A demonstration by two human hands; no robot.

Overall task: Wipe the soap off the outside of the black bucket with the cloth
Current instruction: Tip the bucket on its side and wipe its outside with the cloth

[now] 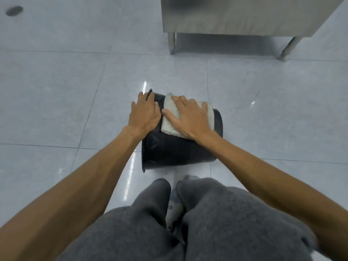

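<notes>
Hands: both lie flat on top of the bucket, side by side, almost touching.
Left hand [145, 113]: fingers straight and a little spread, palm pressing the bare black wall close to the rim; it grips nothing.
Right hand [188, 117]: fingers straight and fanned, pressing down on the cloth; nothing is pinched or curled round.
Cloth [169, 122]: pale, nubbly and folded into a thick pad, draped over the top of the bucket's side, its left edge just beside the left hand.
Black bucket [169, 151]: tipped on its side on the floor, just in front of the person's knees; long axis runs left to right across the view, wider open mouth facing left, narrower base facing right.
Bucket wall: the near side shows faint pale smears below the left wrist.
Legs: grey trousers [141, 232] fill the bottom of the view, with a light sock [175, 208] between the knees.
Floor [56, 91]: glossy pale grey tiles with bright streaks of reflected light left of the bucket.
Metal cabinet [244, 16]: stands on thin legs at the far right, well apart from the bucket.
</notes>
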